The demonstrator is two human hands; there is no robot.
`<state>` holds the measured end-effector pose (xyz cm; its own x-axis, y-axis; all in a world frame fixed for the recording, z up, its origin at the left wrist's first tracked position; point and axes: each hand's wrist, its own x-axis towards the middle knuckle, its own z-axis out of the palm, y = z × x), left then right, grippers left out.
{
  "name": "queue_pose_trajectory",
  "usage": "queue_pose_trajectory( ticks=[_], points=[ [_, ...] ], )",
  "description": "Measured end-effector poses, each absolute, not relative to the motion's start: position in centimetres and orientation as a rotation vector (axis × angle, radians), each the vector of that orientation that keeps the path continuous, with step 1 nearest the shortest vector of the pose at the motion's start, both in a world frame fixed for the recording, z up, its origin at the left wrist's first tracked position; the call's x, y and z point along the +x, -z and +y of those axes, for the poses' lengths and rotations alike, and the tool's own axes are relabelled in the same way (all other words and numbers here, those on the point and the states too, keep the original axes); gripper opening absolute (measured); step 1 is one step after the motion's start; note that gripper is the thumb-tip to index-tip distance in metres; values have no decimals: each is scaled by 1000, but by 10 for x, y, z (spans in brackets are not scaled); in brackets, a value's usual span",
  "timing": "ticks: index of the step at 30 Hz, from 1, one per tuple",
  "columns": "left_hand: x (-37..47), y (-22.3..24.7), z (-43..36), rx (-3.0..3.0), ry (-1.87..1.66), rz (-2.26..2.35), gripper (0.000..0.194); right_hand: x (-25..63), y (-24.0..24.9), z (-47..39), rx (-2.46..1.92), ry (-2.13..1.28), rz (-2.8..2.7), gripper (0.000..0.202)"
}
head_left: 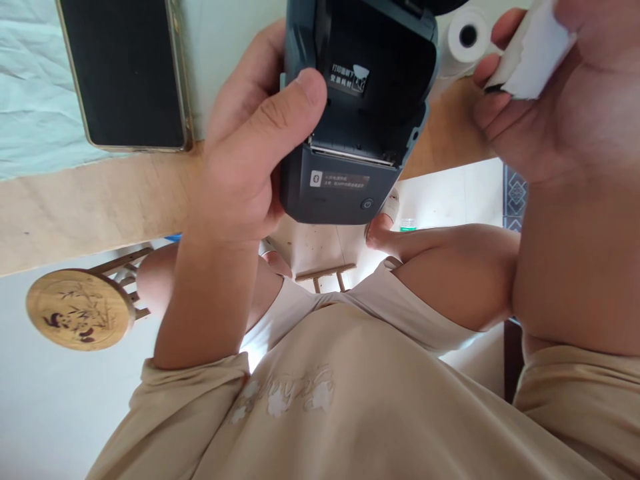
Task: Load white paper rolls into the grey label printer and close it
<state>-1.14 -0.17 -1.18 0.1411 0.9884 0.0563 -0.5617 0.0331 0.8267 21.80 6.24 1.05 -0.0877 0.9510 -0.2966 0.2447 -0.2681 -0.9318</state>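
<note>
A dark label printer with its cover raised is in my left hand, the thumb lying over the rim of its hollow inside. No roll shows in the part of the compartment in view. At the upper right, my right hand has its fingers around a small white paper roll with a torn-looking edge. Between the printer and that hand, another white roll with a dark core hole rests on the table.
A black-screened phone lies on the pale green cloth at the upper left. The wooden table edge runs below it. A round wooden stool stands at the lower left, beside my legs.
</note>
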Motion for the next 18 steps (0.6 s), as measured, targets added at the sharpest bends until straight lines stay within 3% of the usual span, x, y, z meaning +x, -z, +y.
queue_pose_trajectory(
  ticks=[13, 16, 18],
  points=[
    [-12, 12, -2, 799, -1346, 589, 27, 216, -9, 65, -1442, -1459, -1189, 29],
    [-13, 12, -2, 801, -1333, 587, 29, 213, -11, 62, -1460, -1414, -1200, 21],
    [-14, 11, -2, 807, -1316, 600, 30, 211, -13, 61, -1470, -1370, -1247, 29]
  ],
)
